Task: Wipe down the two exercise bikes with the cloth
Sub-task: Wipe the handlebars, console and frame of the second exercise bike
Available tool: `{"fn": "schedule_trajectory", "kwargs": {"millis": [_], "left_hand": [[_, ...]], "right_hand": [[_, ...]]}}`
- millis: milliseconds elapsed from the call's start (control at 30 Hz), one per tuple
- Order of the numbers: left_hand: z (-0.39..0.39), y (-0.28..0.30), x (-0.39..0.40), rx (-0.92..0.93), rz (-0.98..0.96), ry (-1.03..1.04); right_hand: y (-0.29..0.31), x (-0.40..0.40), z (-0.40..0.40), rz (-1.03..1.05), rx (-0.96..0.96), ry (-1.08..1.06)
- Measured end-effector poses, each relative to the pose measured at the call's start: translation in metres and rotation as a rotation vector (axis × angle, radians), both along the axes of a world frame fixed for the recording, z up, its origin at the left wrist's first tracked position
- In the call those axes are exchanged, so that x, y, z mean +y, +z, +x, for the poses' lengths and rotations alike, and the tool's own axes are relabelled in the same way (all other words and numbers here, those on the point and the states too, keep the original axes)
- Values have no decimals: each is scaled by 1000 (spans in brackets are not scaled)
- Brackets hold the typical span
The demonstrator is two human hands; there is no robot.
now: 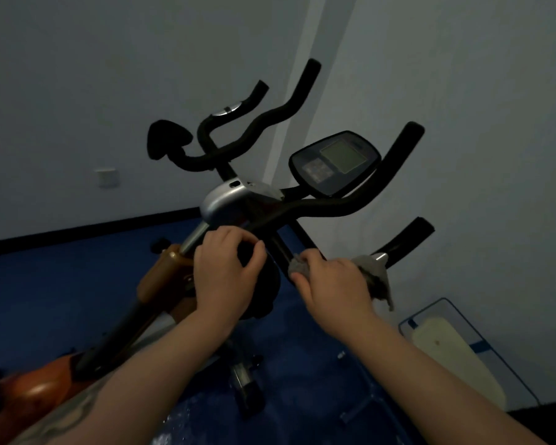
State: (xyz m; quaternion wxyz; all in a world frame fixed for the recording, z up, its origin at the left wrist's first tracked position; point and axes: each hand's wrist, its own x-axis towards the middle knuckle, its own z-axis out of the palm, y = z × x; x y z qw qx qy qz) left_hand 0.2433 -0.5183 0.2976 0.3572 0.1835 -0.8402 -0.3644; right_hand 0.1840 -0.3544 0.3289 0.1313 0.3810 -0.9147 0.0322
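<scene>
Currently right hand (333,281) grips the soft grey cloth (374,274), bunched against the near black-framed exercise bike's (318,207) stem. Left hand (225,271) curls around a black knob. Cloth's limp, light; keep it wadded in the palm.

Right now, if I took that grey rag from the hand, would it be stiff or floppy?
Probably floppy: the grey rag bunches under the right hand and its loose end droops past the handlebar. It likely weighs little, since the fingers alone hold it there. It looks fuzzy, so it should not slip easily.
</scene>
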Motion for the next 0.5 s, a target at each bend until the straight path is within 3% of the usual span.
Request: {"fn": "schedule_trajectory", "kwargs": {"millis": [133,267,400,500], "left_hand": [[1,-1,-1,31,46,-12],[-1,0,0,50,49,-4],[-1,-2,0,44,48,3],[-1,-2,0,42,46,-1]], "right_hand": [[8,2,-13,31,-215,10],[8,7,-14,150,-115,70],[7,-40,-31,19,-268,5],[2,-31,-23,51,-310,109]]}}
